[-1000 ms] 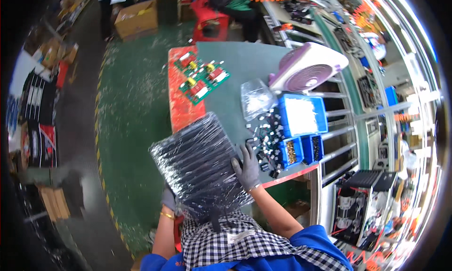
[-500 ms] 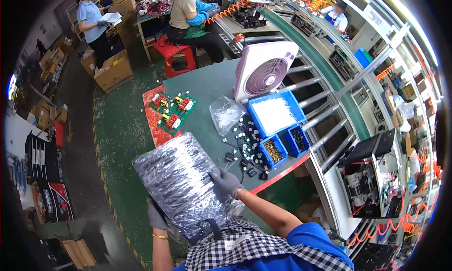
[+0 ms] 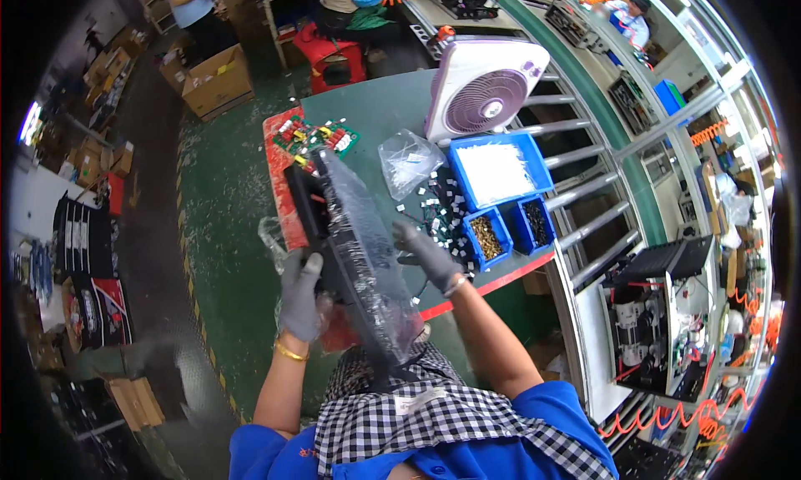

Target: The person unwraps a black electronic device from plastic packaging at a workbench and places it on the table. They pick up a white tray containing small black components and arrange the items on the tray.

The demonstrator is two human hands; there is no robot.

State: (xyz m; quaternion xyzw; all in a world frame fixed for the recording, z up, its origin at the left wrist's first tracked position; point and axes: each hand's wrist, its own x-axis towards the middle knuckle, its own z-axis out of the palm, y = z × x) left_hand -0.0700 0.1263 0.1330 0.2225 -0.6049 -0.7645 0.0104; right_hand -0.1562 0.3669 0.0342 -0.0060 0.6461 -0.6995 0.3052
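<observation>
A black flat panel-like part with clear plastic film (image 3: 367, 259) over one face stands tilted on edge in front of my body. My gloved left hand (image 3: 299, 296) grips it by its left side, thumb uppermost. On the other side, my gloved right hand (image 3: 427, 259) is apart from the film, fingers spread and holding nothing. Loose clear film (image 3: 272, 236) hangs at the panel's left. Green circuit boards (image 3: 342, 140) with red and yellow parts lie beyond it on the table. Small black and white connectors (image 3: 442, 209) are scattered to the right of the panel.
A purple-and-white fan (image 3: 488, 92) stands on the green table (image 3: 375, 105). Beside it are a blue tray (image 3: 542, 165) of white pieces, two small blue bins (image 3: 492, 256) and a plastic bag (image 3: 409, 161). A roller conveyor (image 3: 588, 188) runs along the right.
The panel has turned from lying face up to standing on edge. My right hand has come off the film, and my left hand has moved up along the panel's side.
</observation>
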